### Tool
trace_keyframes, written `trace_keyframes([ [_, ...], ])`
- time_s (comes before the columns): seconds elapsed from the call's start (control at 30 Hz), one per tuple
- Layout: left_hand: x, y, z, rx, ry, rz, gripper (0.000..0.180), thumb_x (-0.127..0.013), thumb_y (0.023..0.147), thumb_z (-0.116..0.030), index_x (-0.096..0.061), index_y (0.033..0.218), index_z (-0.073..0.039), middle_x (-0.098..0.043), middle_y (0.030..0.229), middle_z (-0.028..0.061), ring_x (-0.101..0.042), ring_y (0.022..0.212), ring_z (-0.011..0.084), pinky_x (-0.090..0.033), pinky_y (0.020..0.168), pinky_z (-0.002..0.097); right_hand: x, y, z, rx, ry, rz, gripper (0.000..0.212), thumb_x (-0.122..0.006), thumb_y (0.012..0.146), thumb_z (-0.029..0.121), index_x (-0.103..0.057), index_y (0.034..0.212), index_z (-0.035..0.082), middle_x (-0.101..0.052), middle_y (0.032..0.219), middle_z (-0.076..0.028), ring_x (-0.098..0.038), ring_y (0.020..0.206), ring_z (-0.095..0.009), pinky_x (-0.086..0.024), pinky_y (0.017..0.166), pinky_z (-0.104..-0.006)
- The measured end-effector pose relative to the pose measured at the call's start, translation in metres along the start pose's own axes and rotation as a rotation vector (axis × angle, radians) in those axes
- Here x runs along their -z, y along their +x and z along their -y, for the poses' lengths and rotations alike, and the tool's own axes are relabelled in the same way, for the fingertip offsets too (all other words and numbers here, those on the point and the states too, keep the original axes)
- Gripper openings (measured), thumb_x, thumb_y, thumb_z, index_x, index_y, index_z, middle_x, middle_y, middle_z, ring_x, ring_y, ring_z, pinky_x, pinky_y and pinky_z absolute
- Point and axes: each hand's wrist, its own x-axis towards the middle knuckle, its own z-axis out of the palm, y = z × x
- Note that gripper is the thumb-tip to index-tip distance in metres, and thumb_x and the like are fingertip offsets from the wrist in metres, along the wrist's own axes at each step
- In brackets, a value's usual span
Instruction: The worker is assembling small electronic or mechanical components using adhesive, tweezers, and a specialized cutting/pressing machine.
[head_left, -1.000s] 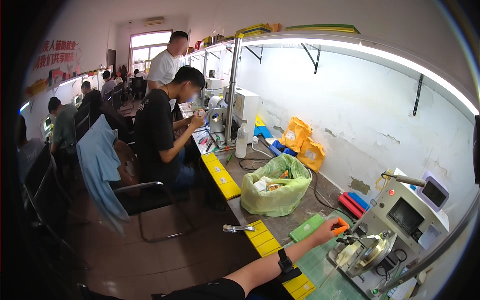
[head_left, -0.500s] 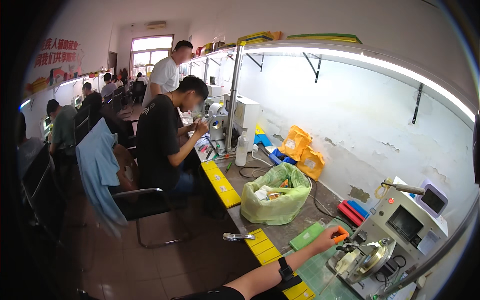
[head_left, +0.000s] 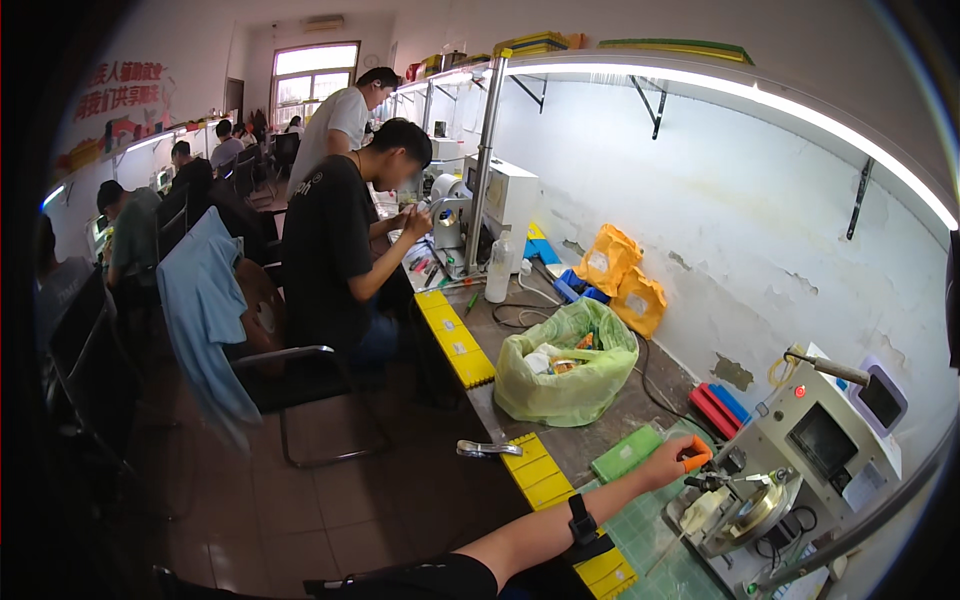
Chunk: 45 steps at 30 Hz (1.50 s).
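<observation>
Broadly, a long grey workbench [head_left: 600, 440] runs from the upper middle of the frame down to the lower right, under a white wall. At lower right stands a beige bench machine [head_left: 820, 450] with a dark window, a red lamp and a round metal head at its front. A green plastic bag [head_left: 565, 375], stuffed with scraps, sits at centre on the bench. Left of centre, a seated person in a black shirt [head_left: 330, 250] works at the bench (others sit and stand behind, in the upper left). A green cutting mat [head_left: 650, 540] covers the bench in front of the machine. Yellow strips [head_left: 455, 340] line the bench edge. The wearer's arm enters from the lower edge, a black band on the wrist; the right hand [head_left: 668, 462] is closed around a small orange part [head_left: 697, 456], held just beside the machine's head. No left hand appears.
</observation>
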Motion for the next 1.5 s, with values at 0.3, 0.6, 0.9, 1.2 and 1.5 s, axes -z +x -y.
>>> trace_keyframes([
  [0.3,0.001,0.0,-0.003,0.003,0.031,0.027,0.018,-0.069,0.101,-0.016,-0.067,0.113,-0.003,-0.07,0.108,0.0014,-0.064,0.096,0.0067,-0.052,0.086,0.0252,0.003,-0.002,0.002,0.087,0.009,-0.11,0.021,-0.058,0.098,0.007,-0.07,0.115,0.002,-0.072,0.103,-0.025,-0.07,0.095,-0.042,-0.054,0.087,-0.0459],
  [0.6,0.005,0.001,-0.005,0.006,0.026,0.045,0.017,-0.07,0.098,-0.008,-0.068,0.114,-0.005,-0.07,0.106,-0.0002,-0.064,0.098,0.0079,-0.051,0.085,0.0251,-0.037,0.002,-0.033,0.166,0.002,-0.26,0.059,-0.072,0.091,0.024,-0.049,0.14,0.003,-0.054,0.127,-0.023,-0.053,0.112,-0.04,-0.044,0.097,-0.0455],
  [0.9,0.006,-0.002,-0.022,0.06,0.048,0.042,0.017,-0.067,0.099,-0.008,-0.07,0.115,-0.006,-0.07,0.103,0.0003,-0.063,0.092,0.0083,-0.049,0.08,0.0245,-0.034,-0.033,0.0,-0.086,0.071,-0.254,0.069,-0.082,0.082,0.015,-0.052,0.144,0.006,-0.054,0.136,-0.022,-0.053,0.127,-0.041,-0.044,0.109,-0.0447],
  [1.2,0.011,0.006,-0.023,0.068,-0.013,0.029,0.017,-0.063,0.103,-0.012,-0.068,0.117,-0.004,-0.07,0.117,0.0033,-0.059,0.092,0.0073,-0.048,0.079,0.0253,0.096,-0.024,-0.067,-0.352,0.024,-0.923,0.057,-0.084,0.078,0.014,-0.064,0.13,0.005,-0.072,0.114,-0.019,-0.07,0.101,-0.034,-0.055,0.09,-0.0403],
  [1.5,-0.002,-0.001,-0.023,0.054,-0.025,0.08,0.016,-0.066,0.101,-0.011,-0.069,0.116,-0.005,-0.069,0.108,0.0006,-0.06,0.092,0.0072,-0.047,0.08,0.0246,0.058,0.112,-0.33,-0.307,0.323,-0.568,0.032,-0.071,0.096,0.022,-0.067,0.125,0.01,-0.07,0.104,-0.003,-0.063,0.094,-0.015,-0.053,0.084,-0.033],
])
